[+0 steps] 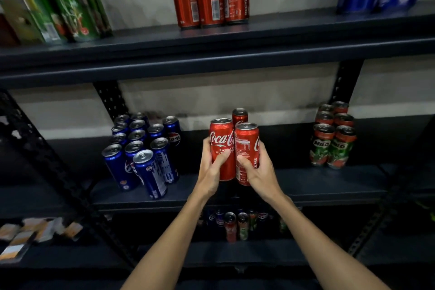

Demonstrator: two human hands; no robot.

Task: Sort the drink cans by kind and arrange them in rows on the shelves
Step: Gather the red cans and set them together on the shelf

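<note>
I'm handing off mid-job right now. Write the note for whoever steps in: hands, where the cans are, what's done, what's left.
Left hand grips one Coca-Cola can; right hand grips a second Coca-Cola can. Both are held side by side over the middle shelf, in front of a third red can.
Done: Pepsi cans grouped on the left, Milo cans in rows on the right.
Left: set these two down in the red row; mixed cans on the lower shelf are unsorted.
</note>
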